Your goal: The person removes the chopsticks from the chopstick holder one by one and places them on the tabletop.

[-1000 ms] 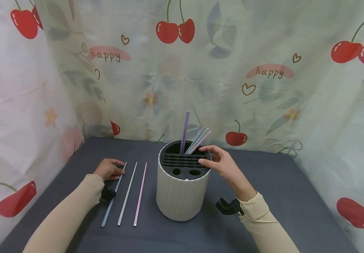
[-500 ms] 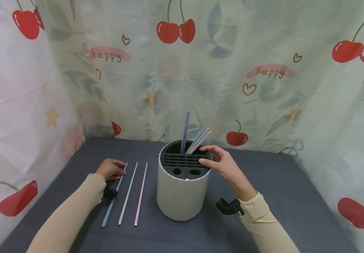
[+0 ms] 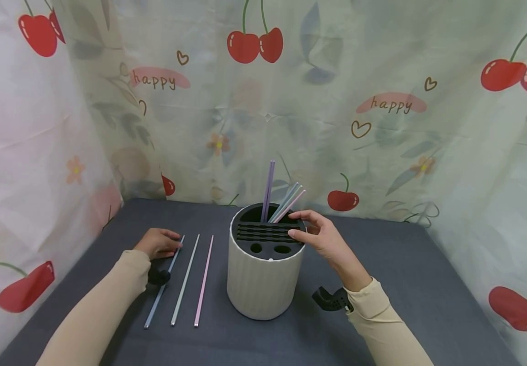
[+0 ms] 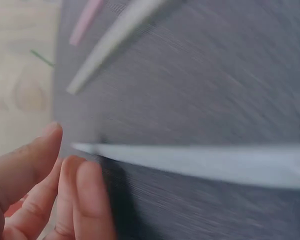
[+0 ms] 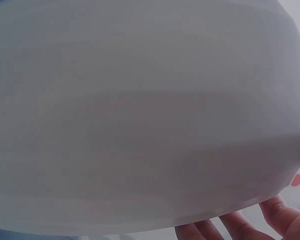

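A pale utensil holder [image 3: 263, 287] with a black slotted top stands upright on the table. My right hand [image 3: 327, 244] grips its right rim, thumb and a finger over the top; in the right wrist view other fingers [image 5: 285, 220] lie along the pale wall [image 5: 140, 125]. Left of it three chopsticks lie roughly side by side: blue [image 3: 154, 311], pale green [image 3: 184, 282] and pink [image 3: 204, 282]. My left hand [image 3: 158, 244] is at the blue one's far end. In the left wrist view the fingertips are right by that tip, the thumb spread apart from them.
Purple chopsticks [image 3: 268, 190] and several blue, green and pink chopsticks [image 3: 288, 203] stand in the holder's rear opening. Its top also has wavy slots [image 3: 263, 232] and two round holes. A cherry-print curtain [image 3: 263, 112] surrounds the dark table [image 3: 382, 254].
My left hand has moved slightly left in the last half second, and the blue chopstick's near end has shifted slightly left. The right hand and the holder have stayed still.
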### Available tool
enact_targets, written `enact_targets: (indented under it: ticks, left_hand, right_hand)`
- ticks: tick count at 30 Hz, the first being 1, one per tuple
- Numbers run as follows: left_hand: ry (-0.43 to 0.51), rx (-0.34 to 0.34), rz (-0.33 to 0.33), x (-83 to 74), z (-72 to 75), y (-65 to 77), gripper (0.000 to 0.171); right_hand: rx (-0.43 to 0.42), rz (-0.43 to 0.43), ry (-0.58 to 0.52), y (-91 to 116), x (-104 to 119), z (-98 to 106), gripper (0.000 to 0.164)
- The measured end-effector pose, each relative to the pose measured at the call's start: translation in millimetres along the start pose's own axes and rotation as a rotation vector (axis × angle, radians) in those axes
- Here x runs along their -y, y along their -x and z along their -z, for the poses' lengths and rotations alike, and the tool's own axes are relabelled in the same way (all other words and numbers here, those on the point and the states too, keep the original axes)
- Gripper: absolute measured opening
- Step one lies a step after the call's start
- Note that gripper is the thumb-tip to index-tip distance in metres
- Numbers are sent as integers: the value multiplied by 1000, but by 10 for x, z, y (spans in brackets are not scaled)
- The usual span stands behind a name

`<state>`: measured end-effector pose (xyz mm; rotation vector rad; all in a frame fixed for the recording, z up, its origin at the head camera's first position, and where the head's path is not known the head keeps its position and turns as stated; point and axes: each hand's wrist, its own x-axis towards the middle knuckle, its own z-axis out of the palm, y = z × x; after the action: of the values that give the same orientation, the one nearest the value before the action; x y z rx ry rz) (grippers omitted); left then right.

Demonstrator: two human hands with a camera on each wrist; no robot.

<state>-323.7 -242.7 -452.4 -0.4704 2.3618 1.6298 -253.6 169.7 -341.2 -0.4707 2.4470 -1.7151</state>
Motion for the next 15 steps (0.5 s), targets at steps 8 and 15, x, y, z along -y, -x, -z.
enact_targets:
  ticks: [8, 15]
  left_hand:
    - [125, 131, -188, -709, 39, 302, 53]
    - [335, 191, -400, -1658, -71, 799, 48]
  right_hand:
    - [2, -1, 3, 3, -4, 8, 42]
    - [4, 0, 3, -11, -14, 4, 43]
